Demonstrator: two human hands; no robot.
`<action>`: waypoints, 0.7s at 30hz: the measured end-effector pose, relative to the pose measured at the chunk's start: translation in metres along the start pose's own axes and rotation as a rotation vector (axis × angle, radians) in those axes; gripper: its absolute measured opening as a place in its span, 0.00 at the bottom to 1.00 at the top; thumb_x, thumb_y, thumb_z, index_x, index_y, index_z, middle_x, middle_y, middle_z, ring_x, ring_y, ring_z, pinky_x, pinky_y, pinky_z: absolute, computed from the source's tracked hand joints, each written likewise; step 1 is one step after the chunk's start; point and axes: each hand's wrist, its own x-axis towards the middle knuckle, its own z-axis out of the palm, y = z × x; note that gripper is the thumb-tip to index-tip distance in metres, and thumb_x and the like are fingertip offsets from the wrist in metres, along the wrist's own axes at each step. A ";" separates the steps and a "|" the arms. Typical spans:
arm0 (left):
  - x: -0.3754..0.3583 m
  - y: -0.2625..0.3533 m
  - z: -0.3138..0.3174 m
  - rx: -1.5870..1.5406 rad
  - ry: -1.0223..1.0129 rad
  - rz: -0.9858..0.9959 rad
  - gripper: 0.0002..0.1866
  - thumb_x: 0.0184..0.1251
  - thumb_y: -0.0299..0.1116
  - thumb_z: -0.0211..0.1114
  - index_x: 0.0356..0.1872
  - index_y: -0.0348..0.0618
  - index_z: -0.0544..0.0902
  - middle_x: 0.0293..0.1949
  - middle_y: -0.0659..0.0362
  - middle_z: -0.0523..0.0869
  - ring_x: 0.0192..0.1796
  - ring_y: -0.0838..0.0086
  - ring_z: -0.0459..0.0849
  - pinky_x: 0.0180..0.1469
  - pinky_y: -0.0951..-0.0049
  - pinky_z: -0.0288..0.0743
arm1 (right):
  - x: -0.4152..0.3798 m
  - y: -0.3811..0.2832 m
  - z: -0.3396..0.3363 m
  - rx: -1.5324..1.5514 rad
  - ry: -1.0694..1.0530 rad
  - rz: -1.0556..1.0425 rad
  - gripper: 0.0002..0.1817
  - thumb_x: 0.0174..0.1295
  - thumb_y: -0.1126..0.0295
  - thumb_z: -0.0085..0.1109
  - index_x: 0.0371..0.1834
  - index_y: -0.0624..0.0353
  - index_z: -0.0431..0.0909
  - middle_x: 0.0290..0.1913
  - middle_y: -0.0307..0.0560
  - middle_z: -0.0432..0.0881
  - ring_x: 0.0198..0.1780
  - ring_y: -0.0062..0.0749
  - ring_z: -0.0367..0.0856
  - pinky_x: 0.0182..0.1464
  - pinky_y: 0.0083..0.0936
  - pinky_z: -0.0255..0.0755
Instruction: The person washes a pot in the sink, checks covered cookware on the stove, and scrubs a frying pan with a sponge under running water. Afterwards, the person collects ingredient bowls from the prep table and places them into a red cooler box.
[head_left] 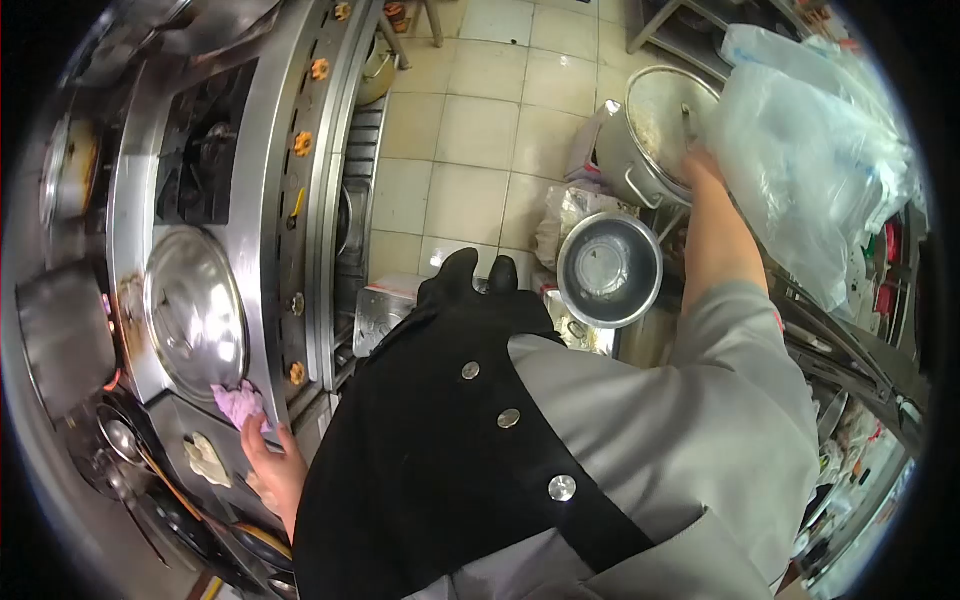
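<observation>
My left hand [272,468] is by the edge of the steel stove, its fingers apart. One fingertip reaches the lower edge of a crumpled pink cloth [238,404], which lies against a round shiny lid [196,310]. On the other side, my right hand [701,166] is at the rim of a large metal pot [622,160] with pale, grainy contents. The fingers look closed around a slim utensil [686,118] that stands in the pot; its lower end is hidden. Beside the pot is an empty steel bowl [610,270].
A big translucent plastic bag [800,160] hangs over the right-hand rack. Gas burners [207,145] and orange knobs [303,143] line the stove. A ladle [122,438], pans and a whitish cloth [206,459] are at lower left. Pale floor tiles [470,140] lie between.
</observation>
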 end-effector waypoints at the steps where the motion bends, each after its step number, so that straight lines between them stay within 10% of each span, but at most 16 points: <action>1: -0.005 -0.006 0.000 0.000 0.014 -0.012 0.18 0.66 0.28 0.64 0.55 0.35 0.77 0.59 0.42 0.76 0.64 0.48 0.73 0.67 0.56 0.65 | -0.012 0.002 -0.007 -0.018 -0.020 0.016 0.24 0.65 0.63 0.44 0.61 0.62 0.77 0.69 0.61 0.71 0.70 0.53 0.70 0.69 0.43 0.65; 21: -0.074 -0.090 0.011 0.244 0.027 -0.019 0.15 0.65 0.31 0.65 0.51 0.38 0.80 0.56 0.46 0.80 0.61 0.50 0.76 0.65 0.56 0.66 | -0.054 -0.033 -0.006 -0.432 0.228 -0.309 0.21 0.62 0.67 0.50 0.59 0.53 0.78 0.56 0.55 0.82 0.63 0.50 0.78 0.66 0.42 0.70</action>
